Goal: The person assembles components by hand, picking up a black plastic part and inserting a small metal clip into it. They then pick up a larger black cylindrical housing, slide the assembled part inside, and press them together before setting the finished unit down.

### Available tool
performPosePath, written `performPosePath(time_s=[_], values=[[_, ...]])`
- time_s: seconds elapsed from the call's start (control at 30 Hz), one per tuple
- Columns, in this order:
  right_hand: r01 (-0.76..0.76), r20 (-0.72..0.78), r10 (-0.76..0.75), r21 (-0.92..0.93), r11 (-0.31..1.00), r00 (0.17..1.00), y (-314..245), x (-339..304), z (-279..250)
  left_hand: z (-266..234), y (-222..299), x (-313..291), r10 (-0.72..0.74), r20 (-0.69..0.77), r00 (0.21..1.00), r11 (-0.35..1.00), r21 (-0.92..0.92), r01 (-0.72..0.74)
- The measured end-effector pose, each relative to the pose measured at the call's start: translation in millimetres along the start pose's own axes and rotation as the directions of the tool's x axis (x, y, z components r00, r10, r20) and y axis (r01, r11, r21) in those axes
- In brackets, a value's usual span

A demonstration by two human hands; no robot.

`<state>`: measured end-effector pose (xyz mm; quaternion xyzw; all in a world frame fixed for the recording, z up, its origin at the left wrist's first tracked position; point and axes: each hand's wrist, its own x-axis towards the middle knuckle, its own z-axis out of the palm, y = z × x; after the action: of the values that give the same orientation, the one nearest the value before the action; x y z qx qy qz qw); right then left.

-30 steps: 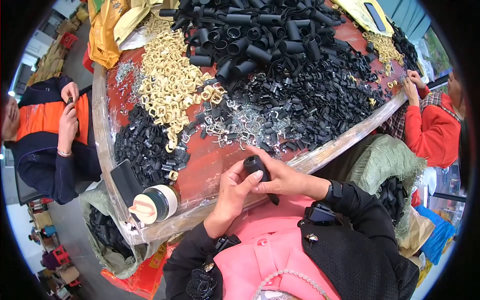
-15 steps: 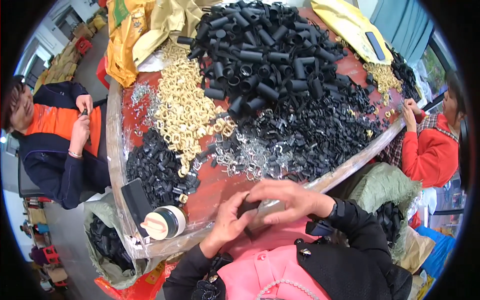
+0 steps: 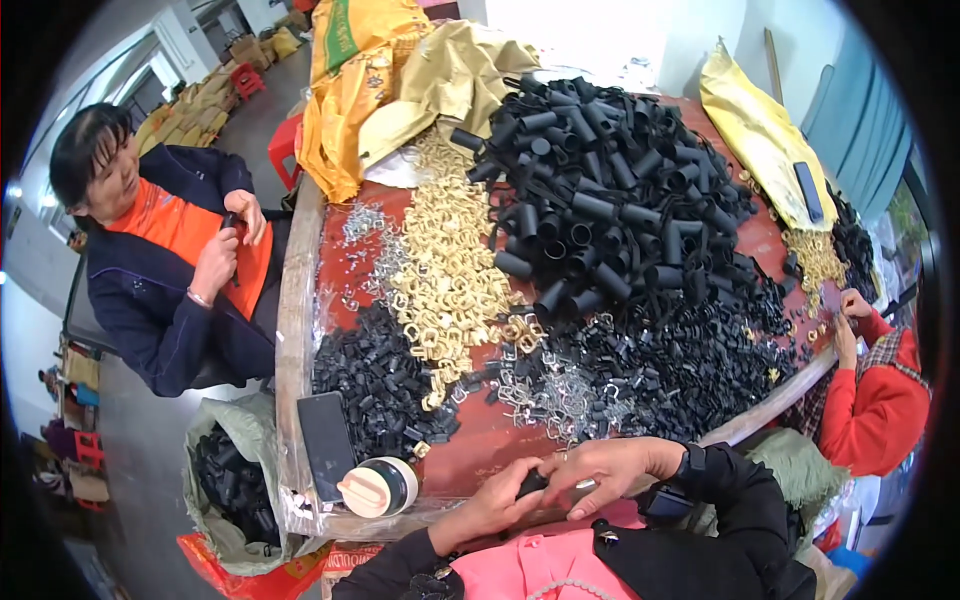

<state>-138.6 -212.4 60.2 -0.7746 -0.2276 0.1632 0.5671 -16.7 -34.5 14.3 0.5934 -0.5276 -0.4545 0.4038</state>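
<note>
Since the earlier frame, the worktable (image 3: 298, 300) has been shifted down and rightward in view. The left hand (image 3: 497, 498) and right hand (image 3: 612, 472) are likewise seen lower, and the right fingers have been brought down beside the left hand.

Left to right: at far left, a small dark object (image 3: 231, 222) is held in both hands of a co-worker (image 3: 165, 275) in an orange front. Below, an open sack (image 3: 205, 440) is filled with black parts. On the table corner are set a dark flat device (image 3: 325, 445) and, just beside it, a jar (image 3: 378, 488) with a cream lid. Behind these are heaped small black clips (image 3: 370, 375), then gold-coloured rings (image 3: 445, 290).

At the near edge, the black piece (image 3: 533, 485) is clamped by the left fingers, mostly hidden. Right thumb and forefinger are spread apart; whether anything is gripped between them cannot be told.

Beyond the hands lie silver-coloured rings (image 3: 565, 400), with black tubes (image 3: 605, 205) piled behind. Farther right, a yellow sack (image 3: 750, 130) is seen; at far right, a red-sleeved co-worker (image 3: 870, 410) is seated.
</note>
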Motion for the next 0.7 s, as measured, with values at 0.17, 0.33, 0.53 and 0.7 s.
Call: performPosePath(time_s=[0.17, 0.33, 0.53, 0.7], values=[[-0.093, 0.081, 0.071, 0.315, 0.945, 0.994, 10, 2, -1, -2, -7, 7, 0.066, -0.026, 0.997, 0.998, 0.025, -0.065], [-0.171, 0.086, 0.148, 0.542, 0.823, 0.985, 24, -5, 4, -6, -1, 10, 0.110, 0.053, 0.992, 0.993, 0.046, -0.113], [-0.146, 0.210, 0.026, 0.579, 0.802, 0.977, 29, -7, 0, -13, -7, 10, 0.026, 0.241, 0.970, 0.999, 0.025, -0.033], [-0.095, 0.203, -0.012, 0.510, 0.855, 0.979, 39, -10, -2, -18, -10, 13, 0.120, 0.265, 0.957, 0.991, -0.084, -0.101]])
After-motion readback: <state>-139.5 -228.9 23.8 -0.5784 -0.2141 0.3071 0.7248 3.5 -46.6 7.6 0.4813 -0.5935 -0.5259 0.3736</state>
